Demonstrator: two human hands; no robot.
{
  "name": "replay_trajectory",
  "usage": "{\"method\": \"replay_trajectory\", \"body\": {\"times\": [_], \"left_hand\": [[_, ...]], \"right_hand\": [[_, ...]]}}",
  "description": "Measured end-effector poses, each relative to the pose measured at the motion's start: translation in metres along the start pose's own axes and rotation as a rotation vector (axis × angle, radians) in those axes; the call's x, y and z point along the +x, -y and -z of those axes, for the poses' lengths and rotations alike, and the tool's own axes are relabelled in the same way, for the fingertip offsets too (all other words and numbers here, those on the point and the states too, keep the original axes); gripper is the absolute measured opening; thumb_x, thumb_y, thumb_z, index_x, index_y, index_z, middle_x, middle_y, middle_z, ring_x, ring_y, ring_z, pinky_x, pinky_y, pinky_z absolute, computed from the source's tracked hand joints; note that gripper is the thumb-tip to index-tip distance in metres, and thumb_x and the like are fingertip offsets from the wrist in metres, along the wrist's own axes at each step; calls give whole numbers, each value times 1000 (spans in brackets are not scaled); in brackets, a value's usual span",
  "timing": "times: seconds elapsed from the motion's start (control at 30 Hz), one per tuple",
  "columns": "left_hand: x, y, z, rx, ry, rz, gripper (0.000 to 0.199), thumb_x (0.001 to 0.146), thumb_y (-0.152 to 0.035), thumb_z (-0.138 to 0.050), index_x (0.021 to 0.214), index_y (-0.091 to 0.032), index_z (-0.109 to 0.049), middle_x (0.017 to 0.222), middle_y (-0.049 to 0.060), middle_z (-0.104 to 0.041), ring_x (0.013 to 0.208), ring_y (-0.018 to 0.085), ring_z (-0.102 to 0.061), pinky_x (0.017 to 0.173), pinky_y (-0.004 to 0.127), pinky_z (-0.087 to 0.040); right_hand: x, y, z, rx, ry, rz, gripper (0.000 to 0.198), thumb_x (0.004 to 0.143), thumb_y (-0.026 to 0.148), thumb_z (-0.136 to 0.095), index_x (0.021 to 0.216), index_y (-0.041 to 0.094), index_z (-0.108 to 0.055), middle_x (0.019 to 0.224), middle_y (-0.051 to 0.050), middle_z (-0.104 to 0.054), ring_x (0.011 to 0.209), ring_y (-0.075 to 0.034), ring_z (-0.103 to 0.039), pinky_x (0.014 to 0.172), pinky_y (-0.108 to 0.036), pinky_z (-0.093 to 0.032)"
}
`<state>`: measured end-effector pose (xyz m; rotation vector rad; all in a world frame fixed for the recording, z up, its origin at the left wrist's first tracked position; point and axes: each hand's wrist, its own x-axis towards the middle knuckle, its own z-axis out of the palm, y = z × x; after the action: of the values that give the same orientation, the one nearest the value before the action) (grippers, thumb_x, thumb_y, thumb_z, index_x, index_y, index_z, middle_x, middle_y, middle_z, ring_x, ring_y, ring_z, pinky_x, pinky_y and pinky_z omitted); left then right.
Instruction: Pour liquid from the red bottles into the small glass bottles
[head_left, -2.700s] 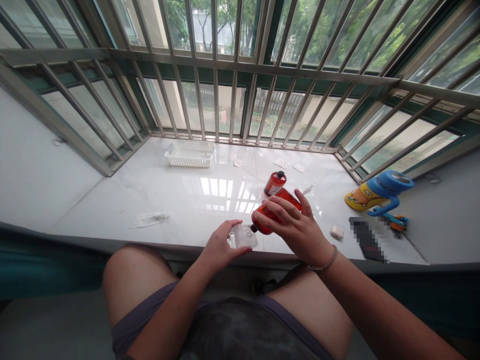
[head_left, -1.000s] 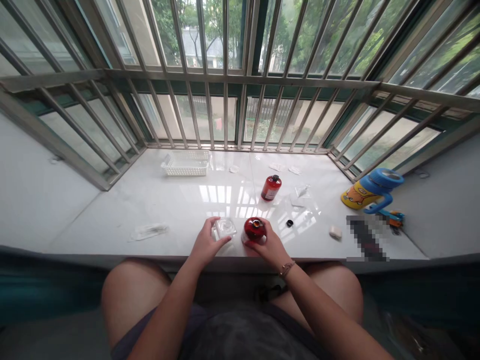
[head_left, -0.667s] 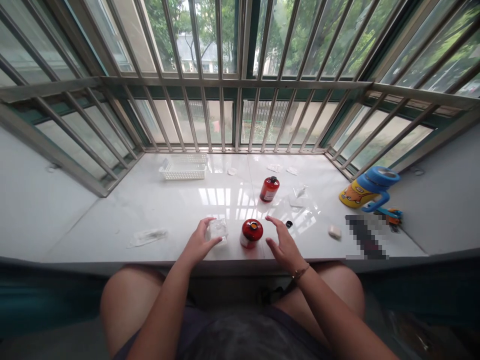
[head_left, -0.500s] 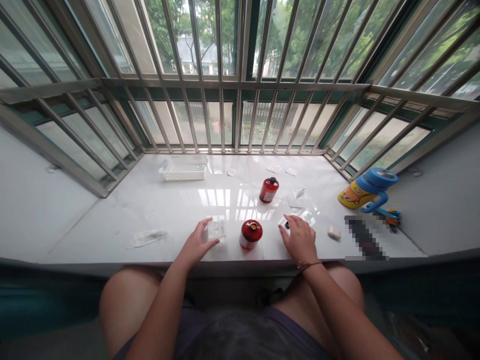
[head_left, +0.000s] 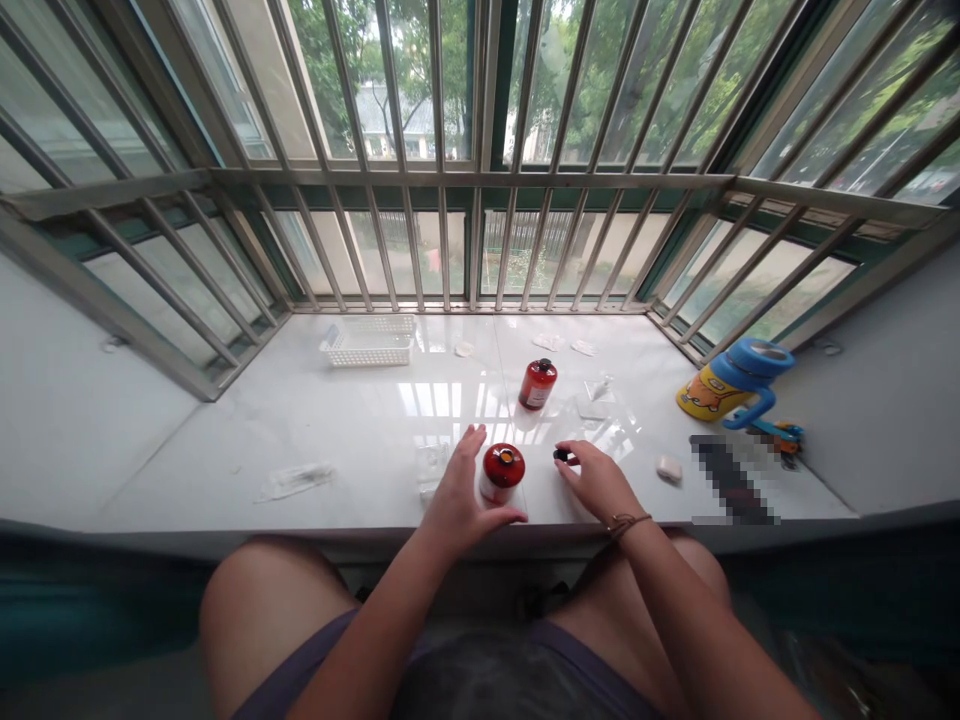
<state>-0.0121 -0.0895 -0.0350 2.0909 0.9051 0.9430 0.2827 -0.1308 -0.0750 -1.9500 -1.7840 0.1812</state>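
An uncapped red bottle [head_left: 503,474] stands upright near the counter's front edge, its round neck opening facing up. My left hand [head_left: 459,498] is open beside it, thumb and fingers spread around its left side; whether the skin touches the bottle I cannot tell. To the right, my right hand [head_left: 598,474] pinches a small black cap [head_left: 561,455] between thumb and fingertips, just above the counter. Partly hidden behind my left hand is a clear square container [head_left: 430,466]. Farther back a second red bottle [head_left: 538,385] stands with its black cap on.
A white basket [head_left: 369,342] sits at the back left. Clear plastic packaging [head_left: 296,481] lies at the left. On the right are a small pale case [head_left: 668,469], a blue and yellow mug [head_left: 731,380] and a pixelated dark object [head_left: 731,480]. Metal bars [head_left: 472,240] line the window.
My left hand has moved right, from the clear container to the uncapped red bottle. My right hand has picked up the black cap and shifted slightly left.
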Motion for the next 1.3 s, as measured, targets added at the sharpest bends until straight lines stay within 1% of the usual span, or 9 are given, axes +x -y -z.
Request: {"method": "replay_trajectory", "body": {"times": [0.13, 0.23, 0.33, 0.5, 0.8, 0.93, 1.13, 1.2, 1.3], "left_hand": [[22, 0, -29, -75, 50, 5, 133, 64, -46, -103, 168, -34, -21, 171, 18, -39, 164, 42, -33, 132, 64, -32], [30, 5, -45, -187, 49, 163, 122, 72, -37, -98, 167, -33, -22, 155, 14, -58, 144, 36, -59, 121, 57, -48], [29, 9, -56, -279, 26, 243, 108, 77, -28, -89, 164, -31, -26, 140, 8, -65, 125, 28, -69, 112, 49, -55], [25, 11, -61, -307, 21, 216, 104, 76, -25, -86, 162, -30, -29, 138, 7, -65, 124, 27, -69, 110, 47, -55], [26, 14, -59, -304, 48, 206, 110, 75, -24, -87, 166, -25, -26, 147, 13, -63, 126, 31, -68, 108, 48, -56], [27, 14, -58, -322, 60, 205, 111, 74, -24, -89, 167, -26, -27, 148, 13, -62, 126, 31, -68, 107, 47, -56], [26, 16, -61, -342, 31, 183, 106, 76, -28, -90, 164, -29, -31, 135, 8, -65, 119, 27, -69, 105, 44, -55], [26, 16, -61, -340, 32, 182, 105, 76, -28, -90, 164, -29, -32, 135, 8, -65, 119, 27, -68, 105, 44, -55], [26, 18, -61, -339, 36, 181, 107, 75, -26, -90, 164, -29, -31, 136, 9, -65, 120, 28, -68, 107, 46, -55]], "right_hand": [[-1, 38, 23, 207, 34, 198, 33, 99, 25, -62, 130, 26, -72, 118, -6, -74, 94, -20, -77, 90, -37, -65], [1, 62, 40, 255, 5, 306, 35, 96, 21, -63, 129, 28, -74, 116, -7, -73, 99, -22, -77, 89, -38, -66], [4, 77, 50, 226, 7, 331, 46, 95, 17, -64, 140, 27, -67, 114, -7, -74, 97, -23, -77, 88, -40, -67], [7, 88, 56, 227, 23, 316, 60, 93, 16, -68, 150, 29, -56, 114, -6, -77, 104, -26, -76, 94, -46, -66], [6, 101, 44, 244, -7, 334, 44, 96, 13, -65, 137, 29, -62, 123, -6, -78, 111, -27, -76, 95, -45, -64], [2, 103, 46, 245, -11, 320, 43, 98, 17, -65, 139, 28, -59, 125, -9, -77, 113, -28, -74, 97, -47, -63], [-7, 101, 58, 183, -69, 138, 41, 104, 42, -64, 140, 23, -57, 85, -3, -70, 81, -26, -69, 80, -44, -60], [-8, 102, 59, 197, -81, 150, 38, 105, 42, -61, 139, 24, -57, 92, -5, -71, 88, -27, -70, 84, -46, -60], [-10, 106, 57, 284, -50, 218, 42, 104, 34, -61, 145, 26, -52, 124, -10, -72, 115, -29, -70, 101, -47, -59]]}}
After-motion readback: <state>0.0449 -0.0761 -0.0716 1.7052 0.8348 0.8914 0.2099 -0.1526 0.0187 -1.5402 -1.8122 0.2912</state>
